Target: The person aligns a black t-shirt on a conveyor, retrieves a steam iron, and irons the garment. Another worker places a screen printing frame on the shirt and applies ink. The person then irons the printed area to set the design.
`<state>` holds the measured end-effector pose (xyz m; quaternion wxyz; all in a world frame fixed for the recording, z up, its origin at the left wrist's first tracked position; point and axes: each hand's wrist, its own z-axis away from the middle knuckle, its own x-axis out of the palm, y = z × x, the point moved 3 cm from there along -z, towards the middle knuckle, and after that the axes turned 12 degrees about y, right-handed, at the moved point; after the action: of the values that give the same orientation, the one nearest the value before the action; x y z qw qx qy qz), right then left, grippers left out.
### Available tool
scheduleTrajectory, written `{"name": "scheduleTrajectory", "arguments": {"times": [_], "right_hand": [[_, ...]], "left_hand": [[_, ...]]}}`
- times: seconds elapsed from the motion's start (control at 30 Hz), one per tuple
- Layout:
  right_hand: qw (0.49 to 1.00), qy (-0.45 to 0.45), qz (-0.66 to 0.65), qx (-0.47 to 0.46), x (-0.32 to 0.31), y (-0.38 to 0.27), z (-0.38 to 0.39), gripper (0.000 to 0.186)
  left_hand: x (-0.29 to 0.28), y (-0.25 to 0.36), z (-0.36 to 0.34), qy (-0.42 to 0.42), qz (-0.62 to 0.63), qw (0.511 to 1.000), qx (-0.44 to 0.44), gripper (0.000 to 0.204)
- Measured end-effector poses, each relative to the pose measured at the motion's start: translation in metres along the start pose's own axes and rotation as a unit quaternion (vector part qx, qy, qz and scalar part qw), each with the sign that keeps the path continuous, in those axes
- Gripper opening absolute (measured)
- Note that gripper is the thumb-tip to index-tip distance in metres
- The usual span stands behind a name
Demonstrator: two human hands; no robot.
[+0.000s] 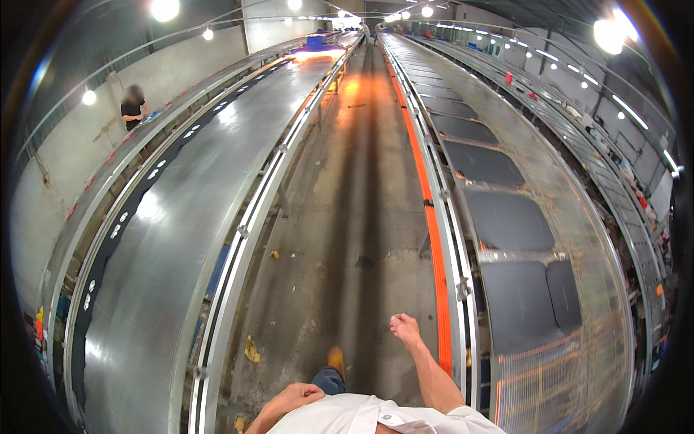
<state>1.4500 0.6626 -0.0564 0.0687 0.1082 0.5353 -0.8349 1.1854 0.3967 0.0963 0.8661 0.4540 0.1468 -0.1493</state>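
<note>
Above the aisle floor (325,253), the right grip (405,327) is hanging, fingers folded inward, near the orange strip (437,253) edging the right tabletop (582,249); the left grip (300,395) is hovering by the white shirt (347,416), its closure unclear. Dark panels (510,219) are lying on that tabletop; unreadably small white marks (88,298) are dotting a black strip (103,260).
</note>
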Motion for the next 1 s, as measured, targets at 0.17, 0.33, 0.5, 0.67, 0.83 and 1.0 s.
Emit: {"name": "scheduleTrajectory", "arguments": {"times": [0.17, 0.33, 0.5, 0.67, 0.83, 1.0], "right_hand": [[0.948, -0.020, 0.283, -0.146, -0.001, 0.010, -0.112, 0.042], [0.887, -0.044, 0.396, 0.234, -0.033, 0.088, -0.145, 0.045], [0.878, -0.042, 0.371, 0.300, -0.004, 0.044, -0.207, 0.046], [0.879, -0.090, 0.379, 0.274, 0.052, -0.003, -0.336, 0.048], [0.894, -0.150, 0.391, 0.159, 0.106, -0.086, -0.534, 0.051], [0.893, -0.039, 0.401, -0.204, 0.174, -0.335, -0.760, 0.047]], "left_hand": [[-0.055, 0.050, -0.147, -0.046, 0.027, 0.999, 0.003, 0.032], [-0.129, 0.143, -0.264, -0.078, -0.010, 0.994, 0.082, 0.033], [-0.193, 0.202, -0.369, -0.046, -0.042, 0.993, 0.097, 0.036], [-0.248, 0.264, -0.483, 0.016, -0.040, 0.992, 0.122, 0.035], [-0.294, 0.349, -0.586, 0.078, -0.025, 0.995, 0.058, 0.029], [-0.316, 0.450, -0.660, 0.065, 0.014, 0.998, -0.025, 0.034]]}}
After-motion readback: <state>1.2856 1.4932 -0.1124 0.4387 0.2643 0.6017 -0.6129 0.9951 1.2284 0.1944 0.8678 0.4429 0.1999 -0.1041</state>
